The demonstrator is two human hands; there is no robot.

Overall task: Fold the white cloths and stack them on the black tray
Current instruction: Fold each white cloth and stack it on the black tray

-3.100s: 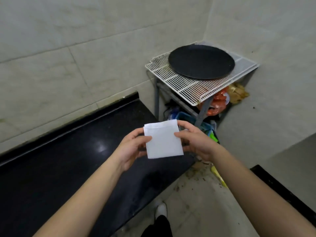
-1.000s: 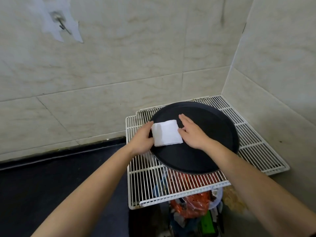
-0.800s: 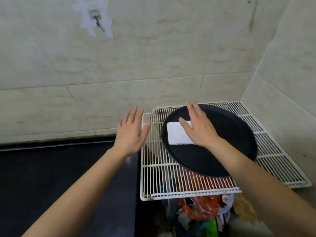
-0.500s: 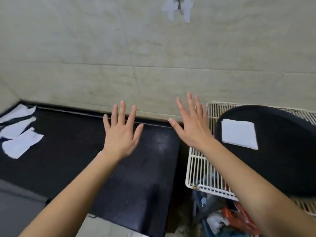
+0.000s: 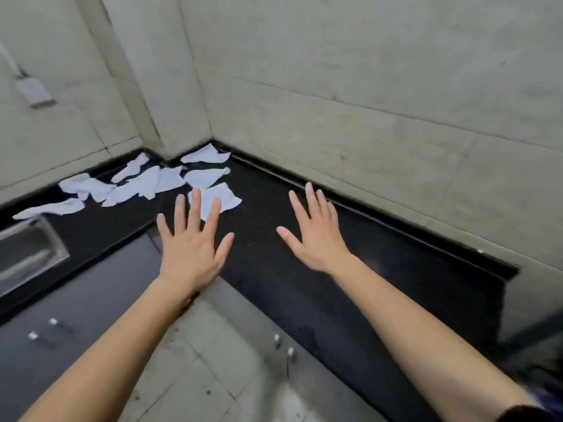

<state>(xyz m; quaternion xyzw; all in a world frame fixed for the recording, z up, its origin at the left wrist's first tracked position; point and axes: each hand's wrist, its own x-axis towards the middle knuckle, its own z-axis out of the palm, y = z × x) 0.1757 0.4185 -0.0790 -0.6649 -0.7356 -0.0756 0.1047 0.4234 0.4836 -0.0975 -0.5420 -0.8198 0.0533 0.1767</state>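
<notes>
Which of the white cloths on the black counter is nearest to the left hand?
The flat cloth just beyond the left hand, partly hidden by its fingertips; the others lie farther toward the corner.

Crumpled white cloths [image 5: 146, 184], plain and unpatterned, lie on the glossy black stone counter [image 5: 274, 263]. Behind the counter, beige tiled walls [image 5: 380, 86] carry faint mottled veining and thin dark grout lines. Left of the counter, a silver-grey steel sink [image 5: 27, 257].

Your left hand [image 5: 191, 251] and your right hand [image 5: 315, 236] are both empty, palms down, fingers spread; both bare forearms are stretched forward.
</notes>
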